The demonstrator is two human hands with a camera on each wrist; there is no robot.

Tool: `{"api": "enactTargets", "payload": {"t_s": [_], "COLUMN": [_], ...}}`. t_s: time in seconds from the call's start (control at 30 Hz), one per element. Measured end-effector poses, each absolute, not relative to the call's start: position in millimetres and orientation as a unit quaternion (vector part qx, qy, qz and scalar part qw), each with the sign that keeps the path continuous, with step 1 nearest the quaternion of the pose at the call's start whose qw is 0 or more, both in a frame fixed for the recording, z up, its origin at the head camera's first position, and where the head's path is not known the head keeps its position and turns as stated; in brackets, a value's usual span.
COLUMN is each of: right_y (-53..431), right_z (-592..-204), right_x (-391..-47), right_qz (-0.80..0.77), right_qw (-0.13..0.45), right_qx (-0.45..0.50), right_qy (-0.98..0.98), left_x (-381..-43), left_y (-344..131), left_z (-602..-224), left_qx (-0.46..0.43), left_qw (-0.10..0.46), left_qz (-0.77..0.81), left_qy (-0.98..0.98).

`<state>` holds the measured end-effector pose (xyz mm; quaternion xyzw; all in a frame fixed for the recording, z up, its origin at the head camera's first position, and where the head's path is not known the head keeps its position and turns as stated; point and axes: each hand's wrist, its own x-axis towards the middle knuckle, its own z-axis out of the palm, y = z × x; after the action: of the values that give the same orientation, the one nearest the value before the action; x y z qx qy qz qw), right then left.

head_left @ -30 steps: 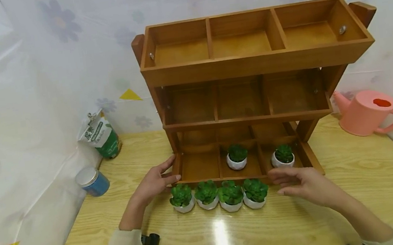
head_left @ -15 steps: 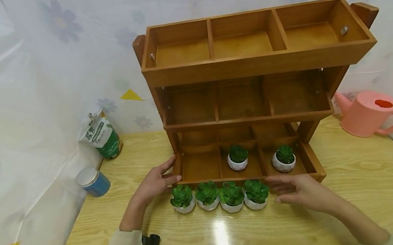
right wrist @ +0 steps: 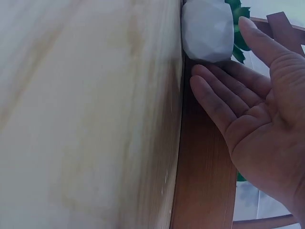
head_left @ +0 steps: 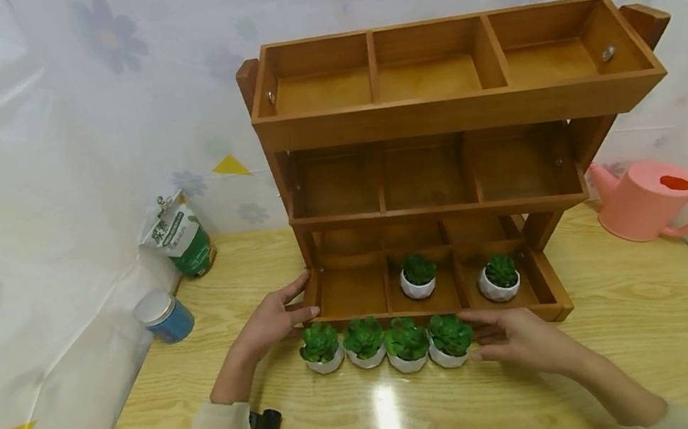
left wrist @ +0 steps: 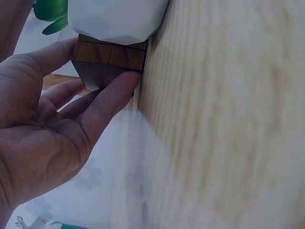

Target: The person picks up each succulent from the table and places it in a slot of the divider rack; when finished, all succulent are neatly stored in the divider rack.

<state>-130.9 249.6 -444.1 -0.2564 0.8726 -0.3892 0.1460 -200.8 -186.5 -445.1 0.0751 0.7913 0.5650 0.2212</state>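
Note:
Several small succulents in white faceted pots stand in a row before the wooden rack (head_left: pixel 460 113). My right hand (head_left: pixel 523 341) is beside the rightmost potted succulent (head_left: pixel 450 336). In the right wrist view its fingers (right wrist: pixel 217 98) reach to the underside of a white pot (right wrist: pixel 208 31), while the thumb stands apart near the leaves. My left hand (head_left: pixel 271 318) rests against the left end of the bottom tier, fingers and thumb spread over the wooden corner (left wrist: pixel 108 55). Two more succulents sit in this tier, one in the middle compartment (head_left: pixel 418 278), one in the right compartment (head_left: pixel 499 280).
A pink watering can (head_left: pixel 647 202) stands right of the rack. Left of it are a green-and-white pouch (head_left: pixel 182 240) with a clip and a blue jar (head_left: pixel 165 317) with a silvery lid. The rack's upper tiers overhang the bottom one.
My right hand has moved left and slightly down, from before the right compartment's succulent to the rightmost pot in the front row. The left hand keeps its place.

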Motion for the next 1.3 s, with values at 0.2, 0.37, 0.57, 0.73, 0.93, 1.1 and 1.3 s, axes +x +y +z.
{"api": "enactTargets", "payload": {"t_s": [0.2,0.37,0.57,0.73,0.93,1.1,1.3], "right_y": [243,240,235,232,232,233,236], "right_z": [-443,-444,-445,-446,-447,-448,-446], "right_x": [-133,-133,-135,-134,-134,-133,-131], "right_qz": [-0.385,-0.357,-0.317,-0.305,-0.29,-0.292,-0.316], "right_qw": [0.139,0.115,0.099,0.104,0.091,0.081,0.068], "right_qx": [-0.261,-0.271,-0.269,-0.26,-0.269,-0.265,-0.263], "right_qy": [0.874,0.887,0.904,0.91,0.914,0.915,0.909], "left_x": [-202,-201,-201,-200,-200,-200,-200], "left_y": [-186,-185,-185,-185,-186,-186,-186], "left_z": [-445,-444,-444,-443,-443,-444,-443], "left_qx": [0.077,0.077,0.078,0.078,0.078,0.079,0.08], "left_qw": [0.222,0.223,0.221,0.218,0.217,0.217,0.217], "left_qz": [0.56,0.563,0.564,0.564,0.563,0.565,0.565], "left_qy": [0.794,0.792,0.792,0.793,0.794,0.792,0.792]}}
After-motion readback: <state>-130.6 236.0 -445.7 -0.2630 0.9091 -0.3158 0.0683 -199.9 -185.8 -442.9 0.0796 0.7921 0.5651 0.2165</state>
